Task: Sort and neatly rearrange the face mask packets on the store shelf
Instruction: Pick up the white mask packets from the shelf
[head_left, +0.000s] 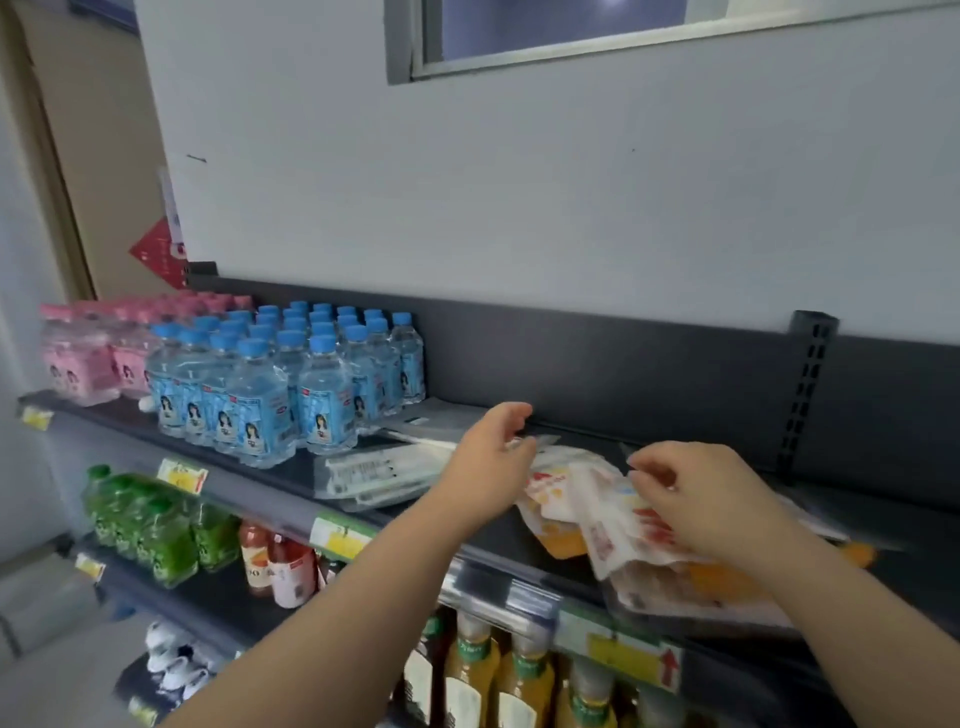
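A loose heap of white, red and orange face mask packets (613, 525) lies on the right part of the dark top shelf (883, 525). My right hand (701, 499) lies on top of the heap and pinches the upper edge of one packet. My left hand (493, 457) reaches over the shelf and pinches the left corner of a packet at the heap's far edge. A flat stack of clear and white mask packets (374, 475) lies left of my left hand. Another grey packet (441, 421) lies behind that stack.
Blue-capped water bottles (280, 384) and pink-capped bottles (88, 353) fill the shelf's left side. Green bottles (150, 525), red drink bottles (280, 566) and yellow juice bottles (498, 675) stand on lower shelves. Price tags (340, 535) line the shelf edges. A slotted upright (805, 395) stands at the back right.
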